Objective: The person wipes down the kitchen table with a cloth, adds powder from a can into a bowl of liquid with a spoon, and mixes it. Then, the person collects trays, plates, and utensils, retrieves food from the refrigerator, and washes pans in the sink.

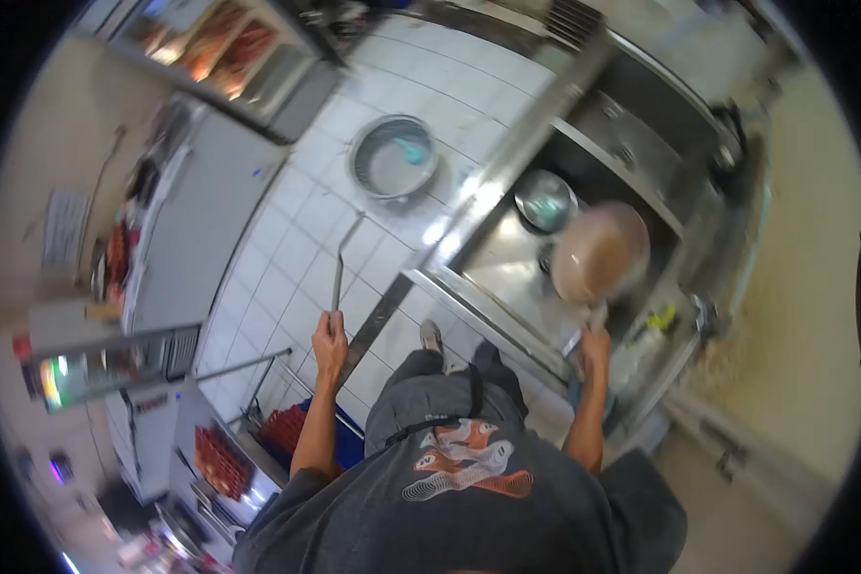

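My left hand (330, 342) is closed around the end of a long, thin grey utensil with a bent tip (340, 263), held out over the tiled floor. Whether it is a spatula seen edge-on or another tool, I cannot tell. My right hand (595, 352) is closed at the handle of a light brown round pan (598, 253), blurred and tilted above the near sink basin (502, 273). A metal bowl (546, 200) with something turquoise in it sits in that basin, just beyond the pan.
A grey bucket (393, 158) with a turquoise item inside stands on the white tiles left of the sink. A divider (622, 177) separates the second basin. A yellow-green item (658, 319) lies on the right ledge. A white chest unit (196, 206) stands left.
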{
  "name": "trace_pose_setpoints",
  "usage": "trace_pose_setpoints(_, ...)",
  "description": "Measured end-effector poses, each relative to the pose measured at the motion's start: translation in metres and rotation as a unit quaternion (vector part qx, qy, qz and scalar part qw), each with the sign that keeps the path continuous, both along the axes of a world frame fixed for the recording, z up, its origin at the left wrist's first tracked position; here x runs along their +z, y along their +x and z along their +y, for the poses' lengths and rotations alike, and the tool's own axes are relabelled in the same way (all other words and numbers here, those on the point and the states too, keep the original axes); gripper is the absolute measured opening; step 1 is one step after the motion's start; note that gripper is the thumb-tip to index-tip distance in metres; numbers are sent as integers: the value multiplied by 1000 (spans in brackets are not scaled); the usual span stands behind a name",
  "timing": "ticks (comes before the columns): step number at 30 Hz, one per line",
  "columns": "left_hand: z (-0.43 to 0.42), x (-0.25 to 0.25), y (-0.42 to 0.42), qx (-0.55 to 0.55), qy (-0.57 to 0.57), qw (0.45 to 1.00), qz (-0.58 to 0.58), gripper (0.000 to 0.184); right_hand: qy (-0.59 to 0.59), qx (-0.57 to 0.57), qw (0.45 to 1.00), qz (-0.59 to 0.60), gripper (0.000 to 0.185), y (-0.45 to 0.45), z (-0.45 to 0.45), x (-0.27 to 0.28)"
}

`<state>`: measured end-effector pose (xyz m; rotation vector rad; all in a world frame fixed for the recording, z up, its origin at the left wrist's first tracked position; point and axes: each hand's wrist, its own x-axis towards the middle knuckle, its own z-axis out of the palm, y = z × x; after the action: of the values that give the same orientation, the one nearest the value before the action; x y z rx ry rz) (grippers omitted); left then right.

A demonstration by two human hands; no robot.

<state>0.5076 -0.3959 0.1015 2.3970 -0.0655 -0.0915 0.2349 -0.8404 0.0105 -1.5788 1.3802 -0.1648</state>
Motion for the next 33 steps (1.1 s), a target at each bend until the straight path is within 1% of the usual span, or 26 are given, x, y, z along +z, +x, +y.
trace_pose_setpoints(1,29,-14,1,28,28,999,-26,35,-126,85,987,59,38,-15,0,-27)
trace_pose_setpoints(2,57,-26,-2,50,57,996,-46,36,-209,12,978,10,41,-38,6,-78)
trace_pose_setpoints(3,81,-33,-8,97,56,993,-41,35,-353,-9,931,91,41,-36,17,-86)
trace_pose_setpoints(4,106,-42,-13,137,55,988,-35,33,-195,-52,977,74,47,-31,19,-99)
trace_pose_setpoints(6,177,-92,-22,213,143,966,-3,31,-46,-57,991,111,51,-9,1,-107)
trace_pose_setpoints(8,236,-134,-32,274,172,945,50,33,-82,13,975,207,47,11,-30,-83)
trace_pose_setpoints(9,277,-171,-36,316,168,928,99,35,-30,-32,980,192,41,48,-12,-8)
trace_pose_setpoints(10,313,-197,-36,354,166,908,148,38,25,-79,981,175,36,86,18,55)
trace_pose_setpoints(11,325,-194,-32,351,182,907,146,39,-136,-67,983,108,31,63,19,7)
trace_pose_setpoints(12,335,-191,-27,351,197,904,145,40,-294,-51,954,38,27,38,19,-40)
trace_pose_setpoints(14,354,-197,-4,382,138,900,160,40,-373,-74,893,239,25,61,46,-43)
trace_pose_setpoints(15,374,-198,9,393,115,897,169,41,-401,-88,846,340,25,70,65,-44)
trace_pose_setpoints(17,419,-248,51,368,160,901,166,42,-289,-73,917,266,25,89,60,-32)
trace_pose_setpoints(18,422,-242,69,358,133,911,155,42,-230,-61,943,233,26,89,47,-19)
trace_pose_setpoints(19,420,-235,113,350,106,921,135,42,-153,-99,966,184,25,99,40,-14)
trace_pose_setpoints(21,409,-206,193,291,141,942,89,40,1,-190,979,80,24,104,38,-1)
trace_pose_setpoints(22,400,-201,240,283,108,949,85,39,15,-215,976,39,23,121,32,1)
trace_pose_setpoints(24,396,-192,313,258,52,961,88,38,44,-271,961,-31,23,127,41,7)
trace_pose_setpoints(25,395,-191,342,223,52,968,99,39,60,-295,952,-64,23,132,46,10)
trace_pose_setpoints(27,394,-188,414,169,52,978,110,41,99,-326,930,-137,25,181,44,-2)
trace_pose_setpoints(28,400,-175,441,154,61,975,145,40,122,-349,915,-161,26,195,60,-6)
trace_pose_setpoints(29,395,-167,466,143,62,971,181,39,81,-375,917,-114,28,217,61,-8)
trace_pose_setpoints(30,388,-164,492,135,59,966,212,39,75,-391,904,-153,28,252,63,-2)
trace_pose_setpoints(31,395,-171,509,110,63,974,190,42,71,-412,888,-193,27,281,71,5)
trace_pose_setpoints(32,401,-181,518,109,90,970,200,43,68,-436,866,-233,27,314,88,21)
trace_pose_setpoints(33,404,-182,539,104,115,967,201,45,85,-421,833,-349,23,350,100,27)
